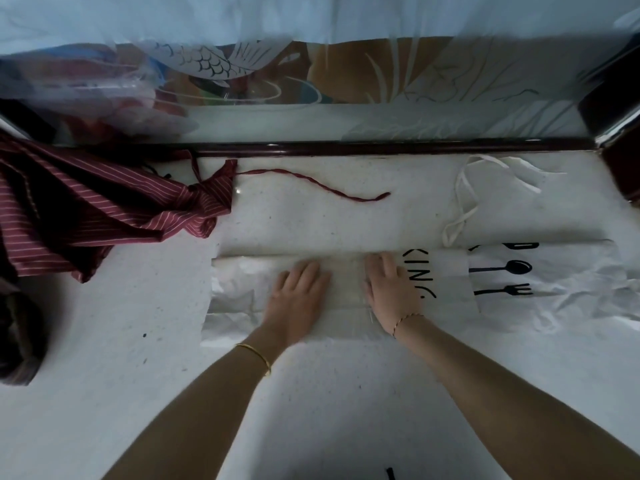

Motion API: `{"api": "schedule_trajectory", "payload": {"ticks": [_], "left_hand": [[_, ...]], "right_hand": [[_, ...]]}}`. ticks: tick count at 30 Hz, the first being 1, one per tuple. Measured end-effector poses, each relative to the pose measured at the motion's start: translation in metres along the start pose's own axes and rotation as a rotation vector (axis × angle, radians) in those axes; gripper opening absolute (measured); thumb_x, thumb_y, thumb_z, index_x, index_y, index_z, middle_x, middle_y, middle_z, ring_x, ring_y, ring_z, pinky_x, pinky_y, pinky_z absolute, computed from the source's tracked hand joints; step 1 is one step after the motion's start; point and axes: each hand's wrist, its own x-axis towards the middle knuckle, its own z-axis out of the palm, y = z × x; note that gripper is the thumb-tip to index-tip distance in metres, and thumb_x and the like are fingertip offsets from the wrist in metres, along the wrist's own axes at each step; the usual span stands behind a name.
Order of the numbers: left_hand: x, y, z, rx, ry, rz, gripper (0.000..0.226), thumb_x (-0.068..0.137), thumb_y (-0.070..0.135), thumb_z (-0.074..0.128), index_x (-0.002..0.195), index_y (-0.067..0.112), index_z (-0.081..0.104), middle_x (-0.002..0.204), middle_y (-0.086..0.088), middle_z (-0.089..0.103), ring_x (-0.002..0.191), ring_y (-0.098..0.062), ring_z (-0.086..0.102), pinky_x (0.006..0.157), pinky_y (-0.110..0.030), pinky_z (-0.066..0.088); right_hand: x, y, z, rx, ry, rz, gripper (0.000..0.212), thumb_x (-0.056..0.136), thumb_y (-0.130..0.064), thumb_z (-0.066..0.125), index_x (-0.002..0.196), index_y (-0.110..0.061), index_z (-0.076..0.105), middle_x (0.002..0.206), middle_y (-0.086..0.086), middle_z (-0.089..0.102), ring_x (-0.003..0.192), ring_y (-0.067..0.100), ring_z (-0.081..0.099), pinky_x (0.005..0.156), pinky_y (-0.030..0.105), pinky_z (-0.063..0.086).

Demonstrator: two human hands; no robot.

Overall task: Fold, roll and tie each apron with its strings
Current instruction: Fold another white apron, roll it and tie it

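Both forearms reach out from the bottom edge over the pale speckled counter (138, 341), which takes up most of my view. Across its middle lies the white apron (571, 289), folded into a long band running left to right, with black lettering and a printed spoon and fork showing at its right end. My left hand (299, 289) and right hand (388, 284) lie flat on the middle of that band, fingers straight, pressing it down and gripping nothing.

I'd say the folding is nearly finished; the rolling and tying are yet to come. The red striped apron (86, 216) sits crumpled at the far left, not started. A dark bundle (17, 341) at the left edge may be cloth too, but I cannot tell.

Behind the counter a glass panel with a fish pattern (207, 64) closes off the back. The white strings (464, 202) trail loose beyond the band, well apart from my hands, so they need gathering. The red string (322, 183) strays near the band's far side.
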Motion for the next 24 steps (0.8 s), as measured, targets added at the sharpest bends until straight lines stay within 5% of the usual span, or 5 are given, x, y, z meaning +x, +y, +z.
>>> {"api": "schedule_trajectory", "payload": {"ticks": [4,9,18,21,24], "left_hand": [[-0.021,-0.037,0.016,-0.037,0.079,-0.088,0.051,0.098,0.035,0.028,0.141,0.013,0.041,0.143,-0.015,0.044,0.132,-0.033,0.042,0.110,-0.044,0.026],[-0.038,-0.066,0.028,-0.037,0.106,-0.302,0.060,0.099,0.044,0.012,0.150,0.014,0.022,0.154,-0.014,0.026,0.143,-0.029,0.021,0.117,-0.040,0.008],[-0.012,-0.024,0.004,-0.114,0.223,-0.546,0.061,0.097,0.032,0.018,0.147,-0.004,0.020,0.154,-0.023,0.015,0.145,-0.032,0.011,0.119,-0.040,0.007],[0.036,0.059,-0.015,-0.242,0.263,-0.200,0.054,0.100,0.018,0.030,0.150,0.004,0.016,0.158,-0.015,0.008,0.147,-0.026,0.003,0.119,-0.039,0.010],[0.072,0.136,-0.031,-0.440,0.187,-0.138,0.059,0.098,0.008,0.039,0.151,0.009,0.013,0.160,-0.005,0.000,0.147,-0.020,-0.005,0.119,-0.039,0.015]], "right_hand": [[-0.006,-0.001,0.011,-0.140,0.103,-0.012,0.067,0.074,-0.028,0.078,0.129,-0.001,0.053,0.124,0.019,0.054,0.059,0.026,0.049,0.049,0.028,0.042],[-0.009,0.000,0.020,-0.142,0.139,0.024,0.055,0.095,-0.040,0.037,0.141,-0.010,0.039,0.143,0.016,0.040,0.064,0.029,0.049,0.045,0.030,0.039],[-0.011,-0.001,-0.001,-0.090,-0.088,0.022,0.058,0.101,-0.042,0.016,0.151,-0.021,-0.001,0.158,0.008,-0.006,0.091,0.025,0.055,0.073,0.032,0.051],[-0.006,0.012,-0.007,0.190,-0.099,0.021,0.057,0.101,-0.021,0.033,0.152,-0.021,0.007,0.160,-0.001,0.000,0.105,0.026,0.057,0.078,0.033,0.048],[-0.015,0.037,-0.024,1.013,0.010,0.280,0.034,0.099,-0.012,0.037,0.130,-0.014,0.051,0.131,0.010,0.055,0.102,0.015,0.060,0.090,0.037,0.049]]}}
